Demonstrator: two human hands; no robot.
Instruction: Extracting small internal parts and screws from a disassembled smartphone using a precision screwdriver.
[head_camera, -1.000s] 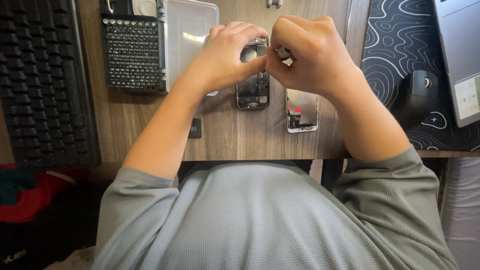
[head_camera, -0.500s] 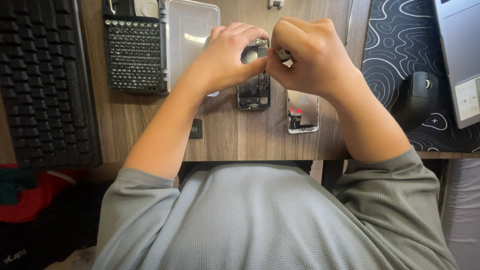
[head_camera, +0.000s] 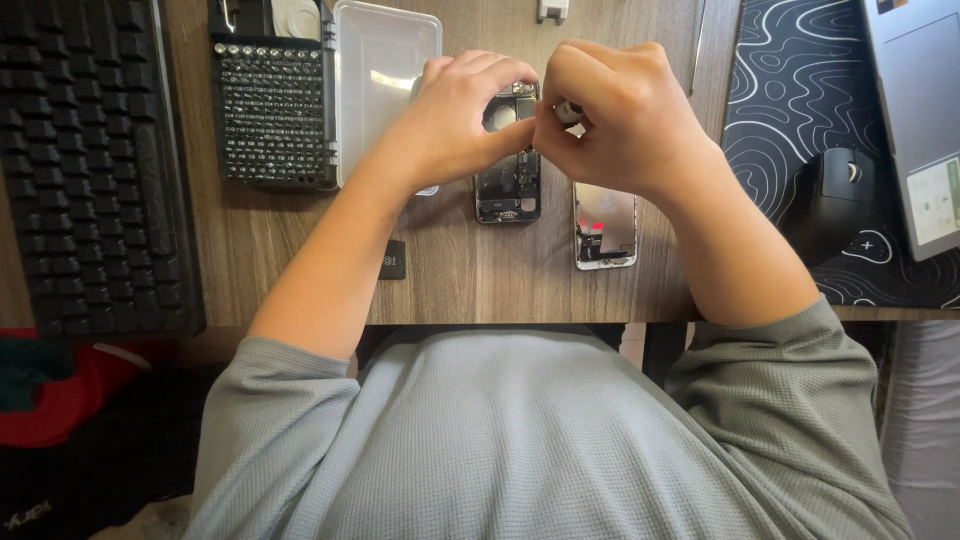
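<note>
**Two hands working over an opened phone**

Head view: the left hand (head_camera: 455, 120) is pressing its fingers on the opened phone body (head_camera: 508, 185) lying on the wooden surface (head_camera: 300, 240). The right hand (head_camera: 620, 115) is curling tightly around a small tool tip (head_camera: 568, 110) above it. A detached screen panel (head_camera: 605, 225) is lying just beside, and a screwdriver bit case (head_camera: 272, 110) is sitting to the left.

Single head view, looking steeply down from above, close over wooden desk (head_camera: 300, 270) near edge and torso.
</note>
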